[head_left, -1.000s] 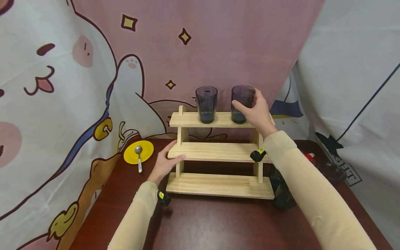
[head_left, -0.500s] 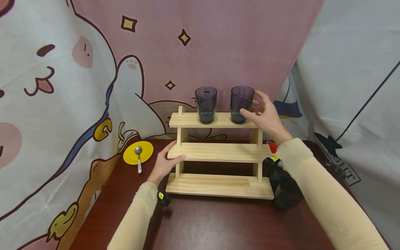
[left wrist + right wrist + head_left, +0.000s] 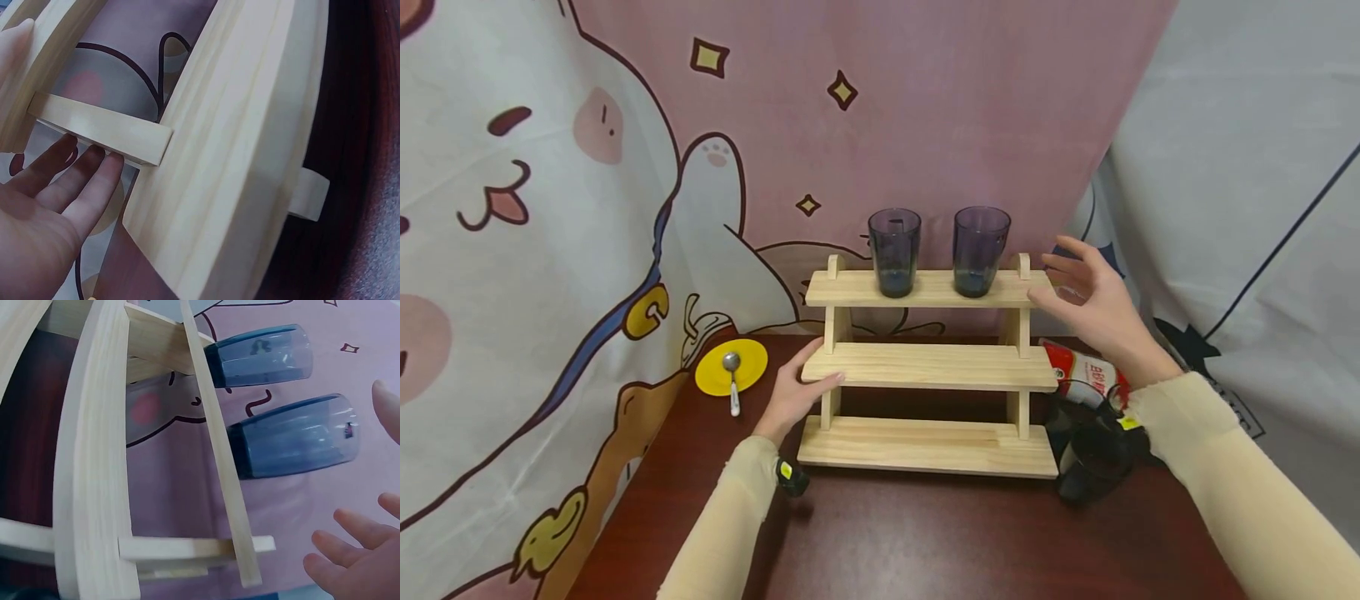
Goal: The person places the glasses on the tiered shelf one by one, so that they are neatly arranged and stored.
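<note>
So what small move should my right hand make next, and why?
I'd probably lower your right hand toward the dark vessel beside the rack. That hand holds nothing and is apart from the two glasses, which stand upright on the top shelf, while your left hand grips the rack's left end.

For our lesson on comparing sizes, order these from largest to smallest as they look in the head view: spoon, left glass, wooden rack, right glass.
1. Wooden rack
2. Left glass and right glass: too alike to rank apart
3. Spoon
</note>
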`<state>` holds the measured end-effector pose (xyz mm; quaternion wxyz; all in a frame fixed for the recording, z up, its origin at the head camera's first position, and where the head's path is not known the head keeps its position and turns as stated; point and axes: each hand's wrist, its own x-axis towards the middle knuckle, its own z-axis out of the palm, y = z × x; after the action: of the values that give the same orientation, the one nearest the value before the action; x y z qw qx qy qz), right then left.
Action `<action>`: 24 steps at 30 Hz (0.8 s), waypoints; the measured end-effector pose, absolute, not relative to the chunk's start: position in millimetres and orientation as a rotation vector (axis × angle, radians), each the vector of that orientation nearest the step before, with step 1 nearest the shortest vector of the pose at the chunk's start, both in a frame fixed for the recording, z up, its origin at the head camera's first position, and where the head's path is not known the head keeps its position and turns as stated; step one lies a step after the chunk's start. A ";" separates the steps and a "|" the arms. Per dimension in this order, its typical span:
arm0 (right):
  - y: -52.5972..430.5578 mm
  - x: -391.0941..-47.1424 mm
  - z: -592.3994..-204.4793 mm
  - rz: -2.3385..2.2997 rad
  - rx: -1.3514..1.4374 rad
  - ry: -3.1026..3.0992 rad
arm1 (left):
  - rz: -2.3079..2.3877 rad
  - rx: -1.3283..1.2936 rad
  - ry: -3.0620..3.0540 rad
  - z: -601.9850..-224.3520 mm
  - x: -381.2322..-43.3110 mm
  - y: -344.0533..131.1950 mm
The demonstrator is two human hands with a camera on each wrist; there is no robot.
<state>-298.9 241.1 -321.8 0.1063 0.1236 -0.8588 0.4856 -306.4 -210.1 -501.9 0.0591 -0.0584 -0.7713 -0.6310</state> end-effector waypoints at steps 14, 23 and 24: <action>288.4 -237.6 -341.1 1.282 0.446 -2.422 | -1.904 -0.175 -2.347 -497.7 -303.7 -208.7; 306.4 -199.7 -368.0 1.197 0.481 -2.462 | -1.884 -0.153 -2.347 -501.1 -304.0 -208.3; 307.8 -195.7 -371.2 1.183 0.475 -2.472 | -1.882 -0.156 -2.347 -501.3 -304.2 -208.4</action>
<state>-195.7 307.8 -371.2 0.1792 0.1679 -0.8744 0.4184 -304.2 -208.4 -501.3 0.0646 -0.0517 -0.7776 -0.6234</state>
